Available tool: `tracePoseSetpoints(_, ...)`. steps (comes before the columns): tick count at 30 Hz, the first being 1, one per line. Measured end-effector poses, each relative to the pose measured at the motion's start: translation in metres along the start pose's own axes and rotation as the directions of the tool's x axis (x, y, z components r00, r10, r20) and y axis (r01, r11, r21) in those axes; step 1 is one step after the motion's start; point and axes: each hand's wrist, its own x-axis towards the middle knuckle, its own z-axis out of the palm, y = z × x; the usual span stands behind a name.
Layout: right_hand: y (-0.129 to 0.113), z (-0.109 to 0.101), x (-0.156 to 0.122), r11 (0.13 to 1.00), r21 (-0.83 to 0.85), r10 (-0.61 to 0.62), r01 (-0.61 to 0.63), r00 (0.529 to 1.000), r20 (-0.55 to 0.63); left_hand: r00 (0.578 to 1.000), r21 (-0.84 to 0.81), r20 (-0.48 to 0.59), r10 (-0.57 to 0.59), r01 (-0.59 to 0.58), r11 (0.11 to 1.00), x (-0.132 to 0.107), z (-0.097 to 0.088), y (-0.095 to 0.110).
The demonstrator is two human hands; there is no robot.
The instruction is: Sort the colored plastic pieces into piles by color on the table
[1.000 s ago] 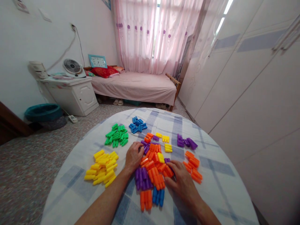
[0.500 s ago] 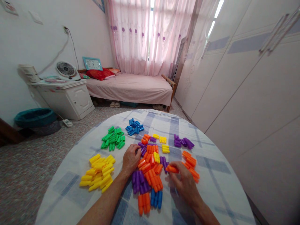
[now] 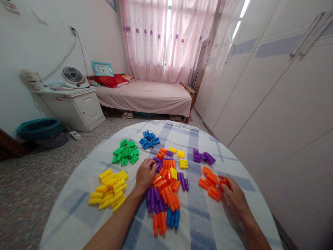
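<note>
My right hand [image 3: 235, 196] pinches an orange plastic block [image 3: 223, 184] shaped like joined rounded tubes, at the right edge of a small heap of orange blocks [image 3: 212, 178]. My left hand [image 3: 145, 175] rests with curled fingers against the left side of a mixed pile. Its fingertips are by the purple blocks [image 3: 158, 166]; whatever they hold is hidden. In that pile lie orange blocks [image 3: 170, 198], more purple ones, a yellow block [image 3: 173, 173] and a blue block [image 3: 173, 218] nearest me. A purple block [image 3: 183, 181] lies at the pile's right side.
Sorted heaps stand around: yellow blocks [image 3: 110, 189] and green blocks [image 3: 126, 152] at left, blue blocks [image 3: 149, 139] at the back, purple blocks [image 3: 204, 157] at back right. All lie on a round table [image 3: 249, 222] with a checked cloth. A bed [image 3: 145, 93] and wardrobe [image 3: 281, 114] stand beyond.
My right hand has moved right with an orange block, from beside the mixed pile to the orange heap's right edge. My left hand has stayed in place.
</note>
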Motion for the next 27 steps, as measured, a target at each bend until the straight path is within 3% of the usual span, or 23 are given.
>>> tracePoseSetpoints(3, -0.002, 0.003, 0.000, 0.997, -0.052, -0.055, 0.054, 0.998, -0.023, 1.000, -0.007, 0.007, -0.002, 0.002, 1.000, 0.000, 0.000, -0.001)
tracePoseSetpoints(7, -0.024, 0.006, -0.002, 0.948, -0.190, -0.277, 0.256, 0.956, -0.096, 1.000, -0.010, 0.011, -0.005, 0.005, 1.000, 0.001, 0.000, -0.001)
tracePoseSetpoints(11, -0.059, 0.023, -0.022, 0.856, -0.144, -0.488, 0.496, 0.868, 0.090, 1.000, -0.014, 0.009, -0.008, 0.008, 1.000, 0.001, 0.000, -0.001)
tracePoseSetpoints(15, -0.083, 0.046, -0.042, 0.836, -0.132, -0.490, 0.532, 0.833, 0.256, 1.000, -0.013, 0.003, -0.008, 0.008, 1.000, 0.000, 0.001, -0.001)
tracePoseSetpoints(19, -0.087, 0.060, -0.046, 0.850, -0.182, -0.442, 0.494, 0.857, 0.264, 1.000, -0.016, 0.007, -0.009, 0.009, 1.000, 0.000, 0.002, -0.002)
tracePoseSetpoints(23, -0.084, 0.058, -0.045, 0.860, -0.172, -0.425, 0.480, 0.861, 0.279, 1.000, -0.021, 0.008, -0.008, 0.008, 1.000, 0.001, 0.002, -0.001)
tracePoseSetpoints(27, -0.080, 0.043, -0.031, 0.848, -0.165, -0.462, 0.503, 0.856, 0.234, 1.000, -0.023, 0.001, -0.008, 0.008, 1.000, 0.000, 0.002, -0.001)
